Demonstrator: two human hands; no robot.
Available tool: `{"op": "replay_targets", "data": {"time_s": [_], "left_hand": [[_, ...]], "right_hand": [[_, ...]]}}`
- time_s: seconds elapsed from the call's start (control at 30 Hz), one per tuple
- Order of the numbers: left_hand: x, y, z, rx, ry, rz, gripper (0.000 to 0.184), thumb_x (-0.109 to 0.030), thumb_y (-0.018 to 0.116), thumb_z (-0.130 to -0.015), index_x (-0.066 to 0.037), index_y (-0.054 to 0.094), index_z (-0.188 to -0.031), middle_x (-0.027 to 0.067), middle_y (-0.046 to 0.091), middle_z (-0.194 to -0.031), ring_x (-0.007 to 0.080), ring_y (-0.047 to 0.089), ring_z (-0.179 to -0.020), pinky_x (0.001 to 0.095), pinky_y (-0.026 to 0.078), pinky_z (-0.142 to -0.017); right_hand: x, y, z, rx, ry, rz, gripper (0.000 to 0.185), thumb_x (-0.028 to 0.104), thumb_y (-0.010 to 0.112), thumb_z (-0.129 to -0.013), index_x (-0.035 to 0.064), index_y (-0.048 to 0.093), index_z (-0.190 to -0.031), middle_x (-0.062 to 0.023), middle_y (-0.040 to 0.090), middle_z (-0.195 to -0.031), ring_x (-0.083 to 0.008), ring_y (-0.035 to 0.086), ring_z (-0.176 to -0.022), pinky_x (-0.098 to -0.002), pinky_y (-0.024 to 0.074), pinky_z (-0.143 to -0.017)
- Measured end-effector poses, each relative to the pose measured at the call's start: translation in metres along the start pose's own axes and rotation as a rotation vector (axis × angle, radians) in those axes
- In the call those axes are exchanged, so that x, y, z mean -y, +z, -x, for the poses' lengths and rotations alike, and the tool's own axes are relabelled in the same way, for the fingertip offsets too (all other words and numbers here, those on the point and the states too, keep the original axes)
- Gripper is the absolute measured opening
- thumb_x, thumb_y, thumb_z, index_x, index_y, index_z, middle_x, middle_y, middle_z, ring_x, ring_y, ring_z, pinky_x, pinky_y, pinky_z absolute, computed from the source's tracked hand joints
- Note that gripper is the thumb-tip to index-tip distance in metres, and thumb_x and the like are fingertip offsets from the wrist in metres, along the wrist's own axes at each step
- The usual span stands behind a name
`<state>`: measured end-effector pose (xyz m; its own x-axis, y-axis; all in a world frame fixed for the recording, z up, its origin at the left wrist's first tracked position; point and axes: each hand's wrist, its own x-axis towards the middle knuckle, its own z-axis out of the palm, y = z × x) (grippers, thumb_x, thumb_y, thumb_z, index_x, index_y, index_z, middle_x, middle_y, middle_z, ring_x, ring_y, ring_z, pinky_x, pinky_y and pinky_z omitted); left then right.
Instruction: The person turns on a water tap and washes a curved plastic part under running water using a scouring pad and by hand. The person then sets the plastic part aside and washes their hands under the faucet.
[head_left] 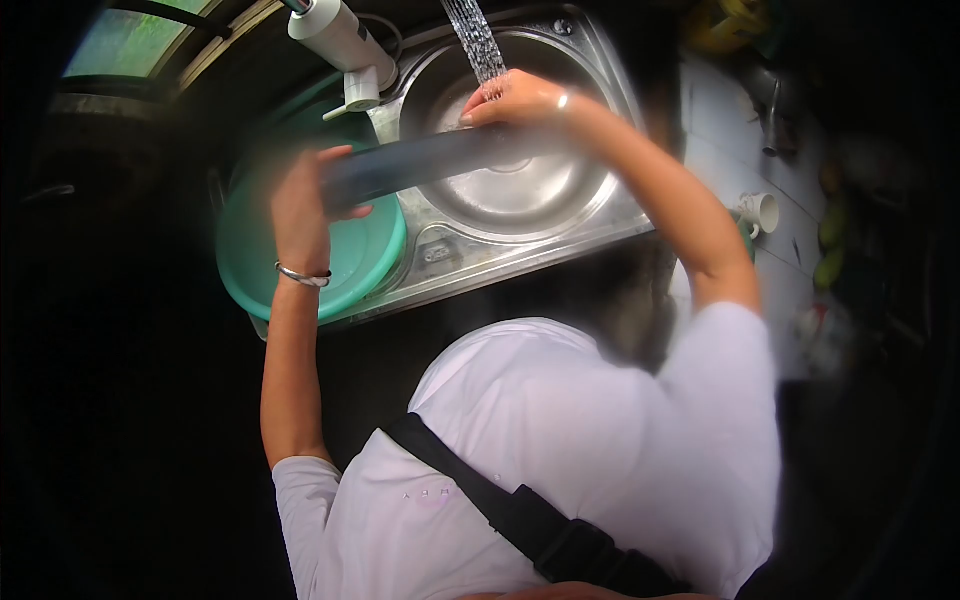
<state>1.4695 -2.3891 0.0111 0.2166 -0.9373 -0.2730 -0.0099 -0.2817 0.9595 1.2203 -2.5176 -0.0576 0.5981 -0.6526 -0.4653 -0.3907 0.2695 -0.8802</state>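
My left hand (305,205) grips the left end of a long dark grey object (415,165), with fingers on either side of it. The object is blurred, so its exact kind is unclear, and it spans from above the green basin (385,262) to the steel sink bowl (575,205). Water (474,38) streams down onto the fingers of my right hand (515,100) over the bowl. That hand is bent with its fingers close together, near the object's far right end. Whatever lies within its fingers is hidden.
A white tap heater (335,40) stands behind the sink at the left. To the right are a white tiled counter (710,110), a white mug (762,213) and green-yellow produce (830,260). The sink's steel rim (500,262) runs along the front.
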Motion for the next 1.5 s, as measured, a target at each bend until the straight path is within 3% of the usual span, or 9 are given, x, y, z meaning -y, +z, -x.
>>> {"op": "replay_targets", "data": {"time_s": [0.2, 0.4, 0.67, 0.93, 1.03, 1.1, 1.17, 1.33, 1.5], "left_hand": [[0.005, -0.004, 0.001, -0.008, -0.081, 0.028, 0.05, -0.041, 0.044, -0.093, 0.005, 0.057, -0.106, 0.0138, 0.06, -0.095, 0.0169, 0.062, -0.081, 0.0258, 0.058, -0.057], [0.009, -0.008, 0.009, -0.002, -0.19, 0.082, 0.03, -0.029, 0.06, -0.086, -0.001, 0.056, -0.095, 0.0081, 0.059, -0.087, 0.0146, 0.061, -0.077, 0.0264, 0.058, -0.059], [0.011, -0.027, 0.027, -0.089, -0.202, 0.103, 0.026, -0.027, 0.06, -0.086, -0.002, 0.055, -0.092, 0.0079, 0.06, -0.088, 0.0152, 0.061, -0.076, 0.028, 0.057, -0.059], [0.002, -0.064, 0.055, -0.198, -0.212, 0.147, 0.03, -0.029, 0.06, -0.086, 0.0, 0.054, -0.095, 0.01, 0.059, -0.089, 0.0167, 0.061, -0.079, 0.026, 0.058, -0.058], [-0.001, -0.074, 0.064, -0.223, -0.208, 0.196, 0.03, -0.028, 0.059, -0.087, -0.001, 0.054, -0.098, 0.0103, 0.059, -0.091, 0.0172, 0.062, -0.078, 0.026, 0.058, -0.058], [-0.004, -0.075, 0.067, -0.257, -0.218, 0.224, 0.029, -0.028, 0.058, -0.088, -0.002, 0.054, -0.098, 0.0101, 0.059, -0.091, 0.0173, 0.062, -0.078, 0.0259, 0.058, -0.058], [-0.004, -0.08, 0.066, -0.261, -0.241, 0.293, 0.026, -0.027, 0.059, -0.087, -0.004, 0.055, -0.097, 0.0088, 0.06, -0.09, 0.0171, 0.063, -0.077, 0.0255, 0.058, -0.058], [0.006, -0.094, 0.059, -0.255, -0.258, 0.414, 0.023, -0.027, 0.062, -0.085, -0.006, 0.057, -0.094, 0.0075, 0.061, -0.089, 0.0167, 0.063, -0.077, 0.0262, 0.058, -0.058], [0.03, -0.099, 0.043, -0.225, -0.315, 0.586, 0.023, -0.024, 0.065, -0.083, -0.004, 0.056, -0.091, 0.0088, 0.058, -0.091, 0.019, 0.061, -0.08, 0.0279, 0.059, -0.058]], "right_hand": [[-0.074, -0.023, 0.059, -0.554, -0.005, 0.0, 0.023, 0.024, 0.069, -0.075, 0.0019, 0.067, -0.081, -0.004, 0.062, -0.071, -0.0101, 0.056, -0.065, -0.0233, 0.0457, -0.062], [-0.091, -0.016, 0.101, -0.749, 0.0, -0.065, 0.022, 0.022, 0.069, -0.077, 0.0013, 0.067, -0.084, -0.0039, 0.064, -0.076, -0.009, 0.056, -0.07, -0.0227, 0.0454, -0.065], [-0.105, -0.003, 0.115, -0.868, -0.033, -0.096, 0.02, 0.019, 0.069, -0.078, 0.001, 0.067, -0.086, -0.0028, 0.064, -0.079, -0.0076, 0.056, -0.072, -0.0211, 0.045, -0.066], [-0.099, 0.01, 0.12, -0.855, -0.015, -0.048, 0.025, 0.02, 0.068, -0.079, -0.001, 0.066, -0.092, -0.0044, 0.065, -0.08, -0.0087, 0.058, -0.073, -0.0212, 0.0462, -0.069], [-0.097, 0.021, 0.111, -0.805, -0.133, 0.008, 0.029, 0.021, 0.068, -0.078, -0.0021, 0.065, -0.096, -0.0069, 0.066, -0.082, -0.0111, 0.059, -0.076, -0.0228, 0.0472, -0.071], [-0.104, 0.025, 0.097, -0.743, -0.176, 0.172, 0.035, 0.023, 0.068, -0.076, 0.0033, 0.064, -0.105, -0.0137, 0.063, -0.096, -0.0199, 0.062, -0.087, -0.0283, 0.0481, -0.078], [-0.099, 0.036, 0.079, -0.663, -0.253, 0.163, 0.037, 0.024, 0.069, -0.075, 0.007, 0.064, -0.107, -0.0135, 0.061, -0.101, -0.0229, 0.062, -0.089, -0.0303, 0.048, -0.08], [-0.049, 0.062, 0.058, -0.494, -0.496, 0.679, 0.049, 0.028, 0.068, -0.074, 0.0172, 0.055, -0.12, -0.0073, 0.056, -0.113, -0.0244, 0.061, -0.092, -0.0339, 0.0499, -0.082], [-0.055, 0.061, 0.019, -0.487, -0.493, 0.701, 0.042, 0.033, 0.07, -0.073, 0.0118, 0.063, -0.108, -0.0131, 0.059, -0.105, -0.0268, 0.06, -0.091, -0.0343, 0.0481, -0.081]]}}
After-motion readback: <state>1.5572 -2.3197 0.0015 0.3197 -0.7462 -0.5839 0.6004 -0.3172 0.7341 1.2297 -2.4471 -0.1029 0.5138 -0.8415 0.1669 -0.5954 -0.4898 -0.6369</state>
